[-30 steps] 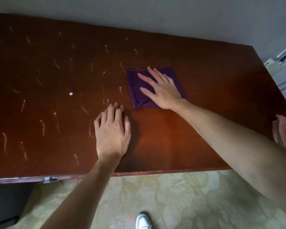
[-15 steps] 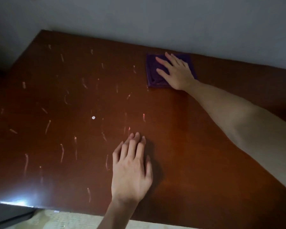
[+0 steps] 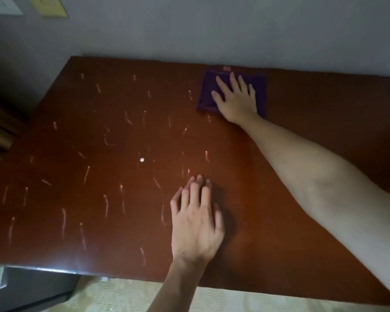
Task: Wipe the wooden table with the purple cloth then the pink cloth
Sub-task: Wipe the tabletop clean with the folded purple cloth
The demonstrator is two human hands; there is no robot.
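Note:
The folded purple cloth [image 3: 206, 95] lies flat on the wooden table [image 3: 99, 199], close to its far edge by the wall. My right hand [image 3: 235, 99] presses down on the cloth with straight, spread fingers. My left hand [image 3: 195, 218] rests flat on the bare wood nearer to me, fingers straight. Many pale streaks mark the left and middle of the tabletop. The pink cloth is out of view.
A small white dot [image 3: 142, 159] sits on the wood left of centre. The grey wall [image 3: 212, 30] runs along the far edge. Dark furniture [image 3: 0, 131] stands at the left. Patterned floor [image 3: 234, 300] shows below the near edge.
My right hand has pushed the purple cloth away from me, from mid-table to the far edge by the wall. My left hand stayed flat on the wood. The view tilted up.

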